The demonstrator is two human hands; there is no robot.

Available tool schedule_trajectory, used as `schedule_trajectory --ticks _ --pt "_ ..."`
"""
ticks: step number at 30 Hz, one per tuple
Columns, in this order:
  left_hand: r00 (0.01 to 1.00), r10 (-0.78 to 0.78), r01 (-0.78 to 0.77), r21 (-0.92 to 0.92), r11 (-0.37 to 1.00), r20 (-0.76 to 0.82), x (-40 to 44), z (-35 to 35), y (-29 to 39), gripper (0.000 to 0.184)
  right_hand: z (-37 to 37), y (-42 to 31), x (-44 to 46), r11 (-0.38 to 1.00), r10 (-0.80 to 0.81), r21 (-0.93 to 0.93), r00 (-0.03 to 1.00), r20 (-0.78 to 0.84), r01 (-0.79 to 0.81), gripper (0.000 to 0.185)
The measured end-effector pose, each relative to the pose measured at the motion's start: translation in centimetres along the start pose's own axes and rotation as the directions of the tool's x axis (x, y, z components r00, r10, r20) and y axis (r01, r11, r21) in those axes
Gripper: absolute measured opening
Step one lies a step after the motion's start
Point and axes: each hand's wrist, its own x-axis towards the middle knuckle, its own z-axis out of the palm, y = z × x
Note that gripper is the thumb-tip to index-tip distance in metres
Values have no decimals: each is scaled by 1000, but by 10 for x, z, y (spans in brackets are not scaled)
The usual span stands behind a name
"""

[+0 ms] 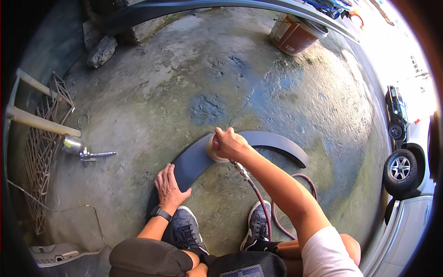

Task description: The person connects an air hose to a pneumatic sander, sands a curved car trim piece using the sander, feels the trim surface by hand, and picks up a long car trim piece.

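A dark grey curved panel, shaped like a wheel-arch flare, lies on the concrete in front of my shoes. My right hand is wrapped over the top of an air sander, whose round pad rests on the upper left part of the curve. From its metal fitting, a dark red hose runs down between my feet. My left hand lies spread on the panel's lower left end, thumb apart from the fingers. That end is partly hidden behind my hand and wrist.
A spray gun hangs by a metal rack at left, with a thin cable below. A bucket stands at the back under a long panel. Rocks lie back left; vehicles are at right.
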Motion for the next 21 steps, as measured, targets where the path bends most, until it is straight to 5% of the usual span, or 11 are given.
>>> schedule_trajectory --ticks 21 --pt "1000 13 -13 -11 1000 -22 -1 3 -8 112 15 -34 4 998 -66 -21 997 50 67 58"
